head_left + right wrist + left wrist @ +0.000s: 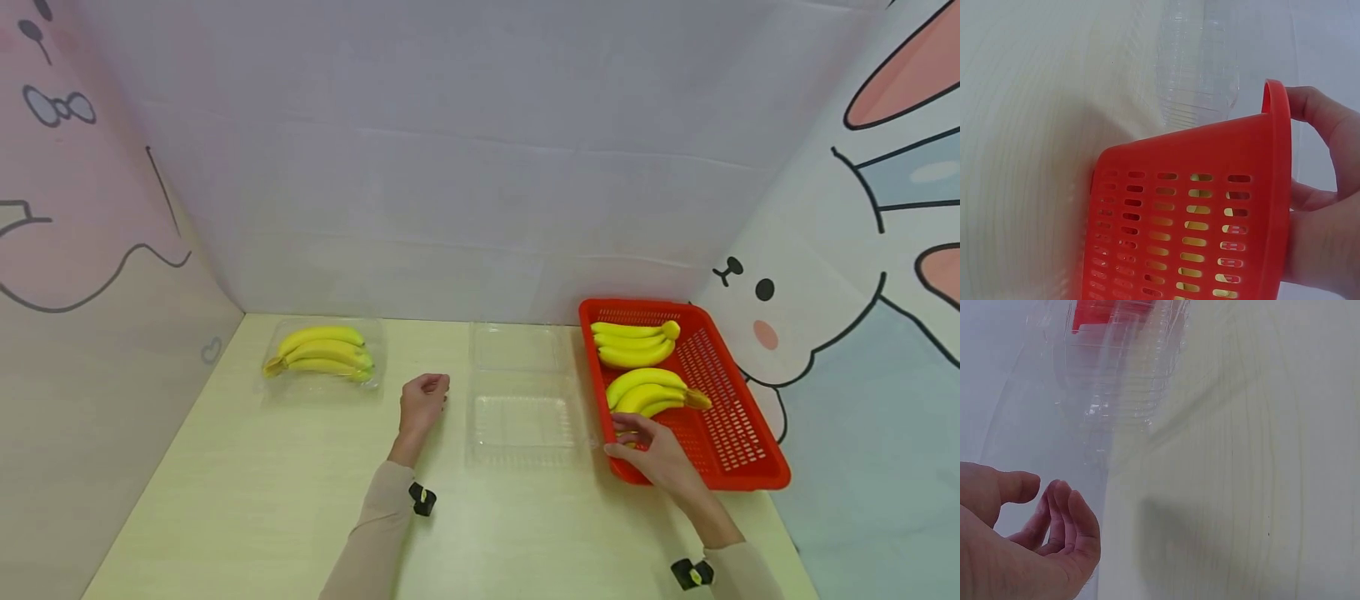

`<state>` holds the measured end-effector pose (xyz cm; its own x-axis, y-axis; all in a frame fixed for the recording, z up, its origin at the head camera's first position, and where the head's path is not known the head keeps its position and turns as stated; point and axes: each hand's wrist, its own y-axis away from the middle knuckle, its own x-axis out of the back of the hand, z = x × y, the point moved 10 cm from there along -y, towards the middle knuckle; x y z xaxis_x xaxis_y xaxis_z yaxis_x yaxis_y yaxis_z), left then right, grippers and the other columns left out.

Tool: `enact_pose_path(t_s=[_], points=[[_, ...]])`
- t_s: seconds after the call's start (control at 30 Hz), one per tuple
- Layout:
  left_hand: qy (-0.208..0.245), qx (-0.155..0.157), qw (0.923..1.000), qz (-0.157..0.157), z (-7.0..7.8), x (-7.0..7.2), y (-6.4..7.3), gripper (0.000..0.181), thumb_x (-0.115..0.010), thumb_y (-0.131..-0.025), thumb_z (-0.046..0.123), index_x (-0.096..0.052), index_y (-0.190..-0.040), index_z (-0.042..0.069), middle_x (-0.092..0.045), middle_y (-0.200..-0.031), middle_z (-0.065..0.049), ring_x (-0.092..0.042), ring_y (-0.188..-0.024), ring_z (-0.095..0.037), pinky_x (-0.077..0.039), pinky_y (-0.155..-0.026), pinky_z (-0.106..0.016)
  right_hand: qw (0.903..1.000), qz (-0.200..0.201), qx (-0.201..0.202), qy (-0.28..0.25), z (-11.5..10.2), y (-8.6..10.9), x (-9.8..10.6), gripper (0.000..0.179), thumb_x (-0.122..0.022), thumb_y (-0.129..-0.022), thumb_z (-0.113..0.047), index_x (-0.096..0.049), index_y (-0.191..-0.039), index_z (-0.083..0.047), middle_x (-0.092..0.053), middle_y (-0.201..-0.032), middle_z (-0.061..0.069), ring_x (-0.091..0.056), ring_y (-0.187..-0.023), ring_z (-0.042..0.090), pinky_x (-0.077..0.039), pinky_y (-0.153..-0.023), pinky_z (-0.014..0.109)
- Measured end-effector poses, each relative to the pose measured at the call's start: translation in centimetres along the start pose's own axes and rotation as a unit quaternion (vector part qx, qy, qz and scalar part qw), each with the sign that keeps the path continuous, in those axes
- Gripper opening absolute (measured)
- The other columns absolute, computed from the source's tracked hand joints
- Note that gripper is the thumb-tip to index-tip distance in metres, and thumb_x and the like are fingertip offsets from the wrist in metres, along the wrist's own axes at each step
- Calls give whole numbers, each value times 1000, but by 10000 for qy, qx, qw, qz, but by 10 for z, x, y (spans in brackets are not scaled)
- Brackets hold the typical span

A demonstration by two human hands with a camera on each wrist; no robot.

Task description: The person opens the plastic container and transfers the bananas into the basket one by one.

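Note:
My left hand (424,408) hovers left of an open clear plastic clamshell box (522,421), fingers loosely curled and holding nothing; the left wrist view shows a gap between thumb (1021,487) and fingertips. My right hand (660,458) reaches over the near left corner of a red plastic basket (738,400), its fingers and thumb spread around a bit of yellow. Behind the rim in the right wrist view the fingertips are hidden, so I cannot tell whether they grip anything. Inside the basket lie a far bunch of bananas (633,344) and a nearer bunch of bananas (648,393).
On the left of the table (247,508) stands another clear plastic box (375,333) with a bunch of bananas (322,350) in it. A pale cloth wall (450,208) rises behind the table, with cartoon-printed panels at both sides.

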<state>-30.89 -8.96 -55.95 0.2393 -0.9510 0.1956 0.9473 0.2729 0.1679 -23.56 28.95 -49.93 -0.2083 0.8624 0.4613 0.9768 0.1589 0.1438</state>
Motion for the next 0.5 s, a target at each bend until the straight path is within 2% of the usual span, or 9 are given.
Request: enact_pose_path(t_s=[0.23, 0.5], points=[[109, 52, 9999, 56, -3, 12, 0, 27, -66, -102, 21, -72, -112, -4, -73, -106, -24, -70, -91, -34, -55, -66, -21, 10000, 1, 8, -1, 2, 0, 0, 56, -76, -94, -16, -53, -141, 6, -62, -129, 22, -63, -108, 31, -55, -81, 20], [211, 146, 9996, 146, -6, 31, 0, 31, -64, -103, 22, -71, -118, -5, -71, -111, -26, -68, -96, -38, -56, -71, -27, 10000, 14, -17, 1, 5, -2, 0, 57, -76, -94, -16, -53, -142, 5, -61, -130, 22, -62, -109, 31, -55, -81, 20]])
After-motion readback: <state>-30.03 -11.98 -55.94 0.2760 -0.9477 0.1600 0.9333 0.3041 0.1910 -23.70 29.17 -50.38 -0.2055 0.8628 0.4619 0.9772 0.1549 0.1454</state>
